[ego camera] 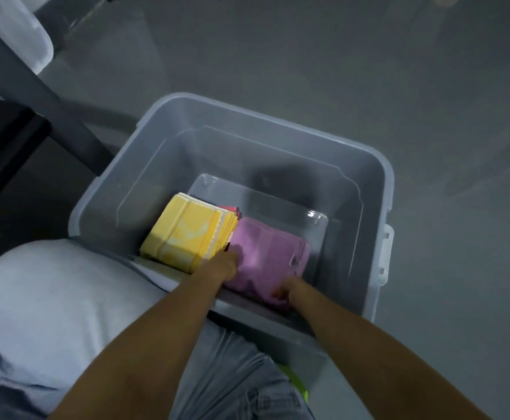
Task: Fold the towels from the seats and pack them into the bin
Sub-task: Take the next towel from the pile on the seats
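1. Head view (the only one): a translucent grey plastic bin [278, 124] sits on the plain grey floor [384, 62], taking up the middle of the shot.
2. Two folded towels lie flat on the bin's bottom, pushed toward its 7 o'clock corner, the side nearest the person. The yellow folded terry towel [187, 234] is at 9 o'clock of the pink folded towel [270, 248], and the two touch edge to edge.
3. A bit of red cloth [232, 211] pokes out from under the yellow towel at its 1 o'clock corner.
4. The left hand [226, 265] comes over the near rim onto the pink towel's 9 o'clock edge, right at the seam with the yellow one. Its fingers dip out of sight there, so I can't tell if they're gripping or just pressing.
5. The right hand [284, 291] is at the pink towel's 6 o'clock edge, fingers curled in on the fabric. It looks like a grip on that edge, though it's kinda blurry.
6. Around the bin:
   - A dark grey slanted furniture leg [51, 98] runs down from 10 o'clock to near the bin's corner.
   - A whitish plastic tub [14, 34] sits at 11 o'clock in the frame.
   - A pale blue-white fabric bulge [51, 298] sits at 8 o'clock.
   - Light denim trousers [232, 383] are at 6 o'clock.
   - A sliver of neon yellow-green [297, 380] shows just beside the trousers.
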`<state>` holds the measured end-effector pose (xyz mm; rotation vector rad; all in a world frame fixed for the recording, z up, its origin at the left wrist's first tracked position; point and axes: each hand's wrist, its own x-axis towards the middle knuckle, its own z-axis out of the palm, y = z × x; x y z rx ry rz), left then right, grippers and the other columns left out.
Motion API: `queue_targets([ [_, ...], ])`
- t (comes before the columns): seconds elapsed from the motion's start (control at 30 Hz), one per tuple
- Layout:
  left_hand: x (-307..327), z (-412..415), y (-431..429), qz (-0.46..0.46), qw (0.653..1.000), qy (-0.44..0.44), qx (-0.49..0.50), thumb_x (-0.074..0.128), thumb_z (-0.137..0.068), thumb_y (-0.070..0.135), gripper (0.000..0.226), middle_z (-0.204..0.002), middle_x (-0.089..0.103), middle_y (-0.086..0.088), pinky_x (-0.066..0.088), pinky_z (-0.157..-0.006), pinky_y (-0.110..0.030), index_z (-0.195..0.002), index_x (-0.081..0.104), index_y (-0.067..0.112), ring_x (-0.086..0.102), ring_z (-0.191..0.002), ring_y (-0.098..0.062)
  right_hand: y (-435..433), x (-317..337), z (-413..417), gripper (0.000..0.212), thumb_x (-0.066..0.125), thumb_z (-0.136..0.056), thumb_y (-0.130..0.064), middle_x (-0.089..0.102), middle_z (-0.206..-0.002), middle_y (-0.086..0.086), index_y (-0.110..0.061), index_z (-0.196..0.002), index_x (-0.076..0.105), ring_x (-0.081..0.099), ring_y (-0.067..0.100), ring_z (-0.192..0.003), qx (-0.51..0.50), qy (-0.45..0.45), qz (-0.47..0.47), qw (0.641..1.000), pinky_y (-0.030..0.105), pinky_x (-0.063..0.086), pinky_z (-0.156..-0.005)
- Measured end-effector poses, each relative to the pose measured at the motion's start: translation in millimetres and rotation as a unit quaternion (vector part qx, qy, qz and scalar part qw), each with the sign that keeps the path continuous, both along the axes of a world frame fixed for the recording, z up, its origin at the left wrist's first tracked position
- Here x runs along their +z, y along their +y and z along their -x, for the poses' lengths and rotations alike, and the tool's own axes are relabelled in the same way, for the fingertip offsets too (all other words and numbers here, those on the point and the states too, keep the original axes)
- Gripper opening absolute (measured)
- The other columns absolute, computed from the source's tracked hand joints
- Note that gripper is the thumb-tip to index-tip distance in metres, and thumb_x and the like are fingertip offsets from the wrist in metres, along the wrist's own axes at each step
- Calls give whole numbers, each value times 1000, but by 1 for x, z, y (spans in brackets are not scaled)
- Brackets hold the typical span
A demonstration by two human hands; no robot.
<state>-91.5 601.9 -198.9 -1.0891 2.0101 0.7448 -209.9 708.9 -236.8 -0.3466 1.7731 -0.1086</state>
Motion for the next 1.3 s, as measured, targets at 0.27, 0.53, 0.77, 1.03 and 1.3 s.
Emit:
queue_targets([
  [0.27,1,-1,3,-29,986,-127,-106,37,-97,14,45,-148,36,-17,37,-103,-41,-140,38,3,42,-131,-33,8,-8,3,22,40,-99,-5,56,-106,11,5,-86,56,46,22,-75,107,-15,-129,986,19,50,-88],
  [0.53,2,0,4,-18,988,-127,-89,37,-97,13,41,-141,43,-20,38,-101,-37,-135,41,-4,47,-126,-31,9,3,-5,41,42,-97,-15,42,-144,13,-7,-137,44,43,29,-130,349,245,-17,905,42,38,-104],
  [0.77,5,-4,-3,-15,997,-69,-35,39,-95,3,40,-138,46,-21,38,-104,-35,-133,42,-5,46,-127,-31,-14,0,-18,35,47,-93,-9,54,-133,9,-14,-127,58,51,26,-118,316,54,199,926,35,39,-102],
  [1.03,20,0,-4,40,997,40,49,32,-96,3,44,-143,38,-20,36,-103,-34,-140,33,0,40,-131,-32,-21,-2,-20,29,52,-91,-11,60,-122,13,-2,-116,62,55,28,-111,256,73,130,955,28,40,-83],
  [1.3,136,-30,-79,193,897,270,291,35,-93,1,36,-134,50,-24,36,-99,-37,-127,49,0,47,-123,-36,-126,138,-38,21,55,-88,-12,68,-104,21,-1,-96,71,62,33,-104,127,174,424,880,36,45,-89],
])
